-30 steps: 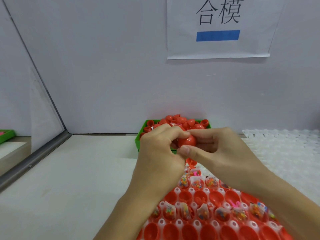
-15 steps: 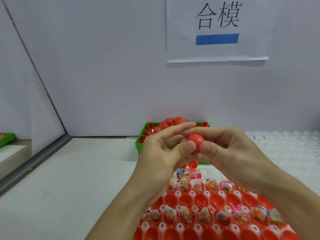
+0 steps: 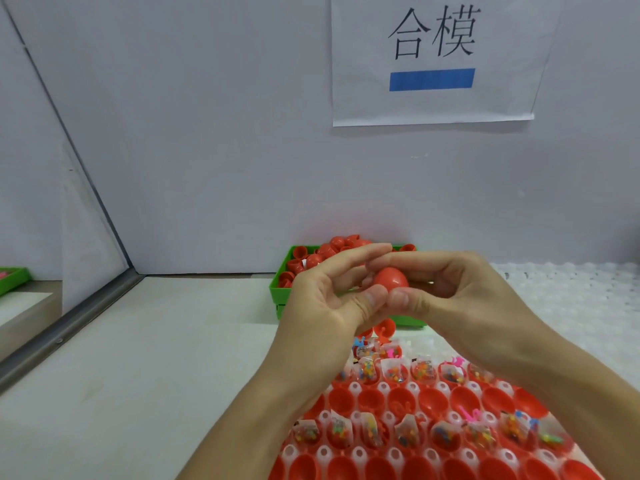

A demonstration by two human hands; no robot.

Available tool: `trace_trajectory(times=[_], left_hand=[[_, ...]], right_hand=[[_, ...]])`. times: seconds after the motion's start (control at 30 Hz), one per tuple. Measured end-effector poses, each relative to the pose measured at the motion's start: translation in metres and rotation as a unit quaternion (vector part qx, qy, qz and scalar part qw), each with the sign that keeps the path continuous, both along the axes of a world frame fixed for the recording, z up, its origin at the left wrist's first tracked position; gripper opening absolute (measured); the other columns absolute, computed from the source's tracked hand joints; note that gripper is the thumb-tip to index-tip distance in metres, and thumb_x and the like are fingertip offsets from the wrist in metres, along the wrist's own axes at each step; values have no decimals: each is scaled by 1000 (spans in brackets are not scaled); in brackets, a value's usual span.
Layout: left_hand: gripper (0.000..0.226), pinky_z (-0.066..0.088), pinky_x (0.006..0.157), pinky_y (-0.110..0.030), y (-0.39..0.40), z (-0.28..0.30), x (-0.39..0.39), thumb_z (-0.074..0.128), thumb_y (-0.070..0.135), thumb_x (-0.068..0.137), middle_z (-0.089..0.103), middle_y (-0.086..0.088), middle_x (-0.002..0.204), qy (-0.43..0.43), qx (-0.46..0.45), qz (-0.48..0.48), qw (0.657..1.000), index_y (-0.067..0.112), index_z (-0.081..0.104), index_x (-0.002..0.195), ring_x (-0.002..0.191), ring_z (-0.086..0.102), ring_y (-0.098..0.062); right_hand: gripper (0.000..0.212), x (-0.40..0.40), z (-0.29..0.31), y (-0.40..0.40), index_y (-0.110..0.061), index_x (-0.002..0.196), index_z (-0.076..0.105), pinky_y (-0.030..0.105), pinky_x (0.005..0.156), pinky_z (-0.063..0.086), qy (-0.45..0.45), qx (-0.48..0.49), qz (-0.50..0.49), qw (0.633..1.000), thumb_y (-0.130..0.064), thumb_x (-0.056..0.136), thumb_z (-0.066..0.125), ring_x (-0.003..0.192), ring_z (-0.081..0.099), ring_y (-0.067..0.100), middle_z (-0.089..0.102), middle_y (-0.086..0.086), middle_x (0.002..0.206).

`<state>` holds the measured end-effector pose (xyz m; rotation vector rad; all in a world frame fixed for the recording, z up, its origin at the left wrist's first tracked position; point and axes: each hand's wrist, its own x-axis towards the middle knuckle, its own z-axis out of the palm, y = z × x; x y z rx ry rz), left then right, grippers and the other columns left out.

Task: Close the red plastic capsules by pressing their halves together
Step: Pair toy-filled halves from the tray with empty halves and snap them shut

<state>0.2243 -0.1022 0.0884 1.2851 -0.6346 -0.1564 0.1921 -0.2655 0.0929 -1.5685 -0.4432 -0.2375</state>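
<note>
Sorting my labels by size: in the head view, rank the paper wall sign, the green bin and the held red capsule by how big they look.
1. Paper wall sign, largest.
2. Green bin, partly hidden by the hands.
3. Red capsule, smallest though nearest the camera.

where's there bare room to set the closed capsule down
Bare tabletop lies left of the hands, bordered by the metal rail, the green bin and the red capsule tray. Crowded: the tray's cups and the heaped bin. Both hands hold the capsule.
</note>
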Motion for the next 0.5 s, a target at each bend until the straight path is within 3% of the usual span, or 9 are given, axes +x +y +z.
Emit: trace_trajectory(times=[0.1,0.23,0.37,0.5], left_hand=[[37,59,84,-33,0,-1,3,59,3,90,73,-10,114,27,-15,-2,1000,17,67,124,109,69,-24],[30,59,85,-35,-1,-3,6,61,8,89,74,-9,110,32,-26,22,999,16,70,117,108,70,-23],[26,60,80,-31,0,-7,5,60,3,95,74,0,106,-75,45,76,993,20,73,110,103,70,-16],[35,59,87,-31,-1,-11,6,75,15,86,71,12,106,-184,146,144,961,30,67,117,106,67,-10]], right_hand=[[43,-4,5,-2,-21,111,70,16,76,56,7,-8,-10,1000,-17,68,76,100,72,12,77,-4,104],[35,-4,9,-1,-7,120,65,15,80,55,3,-37,-46,998,5,88,58,101,71,9,75,-7,108],[26,-2,6,3,-6,102,73,15,72,56,-11,-38,-142,989,9,85,62,84,75,9,78,-6,89],[19,-4,6,4,-9,95,76,18,71,58,-10,-66,-160,985,1,79,73,79,75,12,78,-2,83]])
